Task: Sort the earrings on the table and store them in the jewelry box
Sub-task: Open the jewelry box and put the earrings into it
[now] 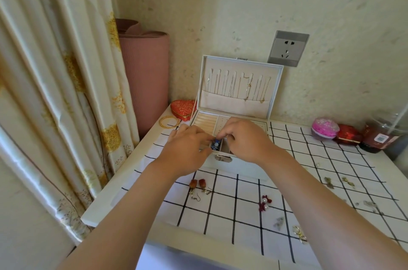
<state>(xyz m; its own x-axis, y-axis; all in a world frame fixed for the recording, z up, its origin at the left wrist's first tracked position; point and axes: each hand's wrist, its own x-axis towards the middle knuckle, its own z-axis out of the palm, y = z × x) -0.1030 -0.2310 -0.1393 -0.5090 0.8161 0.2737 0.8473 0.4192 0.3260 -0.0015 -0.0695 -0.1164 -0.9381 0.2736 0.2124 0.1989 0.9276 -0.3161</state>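
A white jewelry box (239, 165) stands open on the checked tablecloth, its lid upright with thin necklaces hanging inside. Over its front compartments my left hand (187, 150) and my right hand (245, 140) meet, fingers curled, pinching a small blue earring (216, 145) between them. On the cloth in front lie a pair of brown-red drop earrings (197, 184), a pair of dark red earrings with pearls (265, 202), a pale grey earring (279, 222) and gold hoop earrings (299, 233). More small earrings (340, 181) lie at the right.
A red heart-shaped box (183, 108) and gold bangles (169, 121) sit left of the jewelry box. A pink rolled mat (145, 75) stands in the corner by the curtain. A pink round container (324, 129), a red box (348, 135) and a jar (379, 137) stand at the right.
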